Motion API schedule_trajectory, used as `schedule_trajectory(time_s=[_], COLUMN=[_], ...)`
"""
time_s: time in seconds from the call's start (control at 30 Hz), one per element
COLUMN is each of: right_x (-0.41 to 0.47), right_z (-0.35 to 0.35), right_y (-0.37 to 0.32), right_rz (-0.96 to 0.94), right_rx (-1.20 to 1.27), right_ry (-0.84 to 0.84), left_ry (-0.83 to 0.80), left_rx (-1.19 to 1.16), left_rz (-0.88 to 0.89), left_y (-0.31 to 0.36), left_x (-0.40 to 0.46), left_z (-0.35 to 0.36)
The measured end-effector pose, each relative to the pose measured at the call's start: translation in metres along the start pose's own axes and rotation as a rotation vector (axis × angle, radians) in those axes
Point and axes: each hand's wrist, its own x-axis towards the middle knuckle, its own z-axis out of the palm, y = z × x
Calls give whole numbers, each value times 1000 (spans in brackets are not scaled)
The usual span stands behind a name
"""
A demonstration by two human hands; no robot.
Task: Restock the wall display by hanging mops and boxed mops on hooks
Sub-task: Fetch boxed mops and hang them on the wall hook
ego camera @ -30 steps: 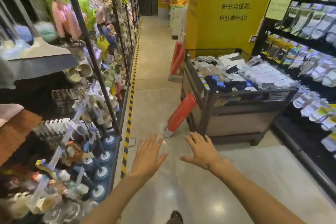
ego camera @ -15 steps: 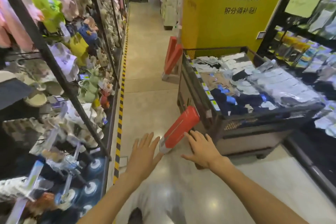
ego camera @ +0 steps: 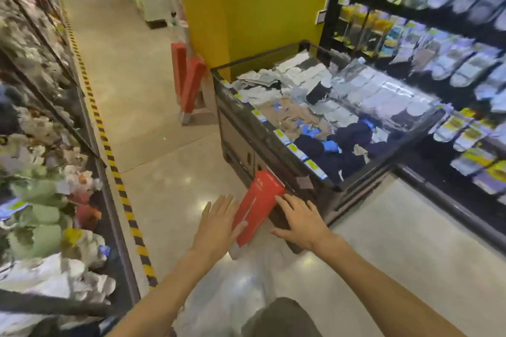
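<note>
The left hand (ego camera: 219,223) is spread flat, fingers straight, its thumb side touching the left face of a red boxed mop (ego camera: 257,205). The right hand (ego camera: 299,220) is likewise spread, fingers straight, with its fingertips at the box's right edge; neither hand curls round it. The box is long and narrow, tilted, its upper end leaning against the near corner of a dark sock bin (ego camera: 262,142) and its pale lower end toward the floor (ego camera: 164,172). A small white mark sits on the red face, too blurred to read.

The bin holds white, tan and navy socks, with yellow-and-white price tags along its rim, illegible. Two more red boxes (ego camera: 187,79) stand leaning beyond the bin's far corner, beside a yellow pillar (ego camera: 260,13) printed with dark Chinese characters; the lower line reads 积分得补贴. To the right, a black rack (ego camera: 427,44) hangs packaged socks. To the left, a shelf unit (ego camera: 41,145) carries blurred soft goods, edged on the floor by a yellow-and-black striped line (ego camera: 109,150).
</note>
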Motion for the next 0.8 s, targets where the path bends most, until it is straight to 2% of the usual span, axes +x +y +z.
schedule_trajectory(time_s=[0.1,0.2,0.27,0.43,0.57,0.8], right_x=[30,67,93,149,189,241], right_z=[3,14,26,50,53,82], right_y=[2,9,15,22,23,36], right_rz=[92,173,233,338,435,598], right_rx=[67,152,234,394,510,671], right_ry=[-4,-31,-26,-66,-77,-21], left_ry=[-37,-158,-179,-248,-384,-513], left_rx=[43,49,48,5,0,-118], left_rz=[115,152,174,192,182,157], left_y=[-19,-41,-56,-91,-119,-156], left_x=[50,106,140,204,256,348], left_z=[-3,5,12,23,30,88])
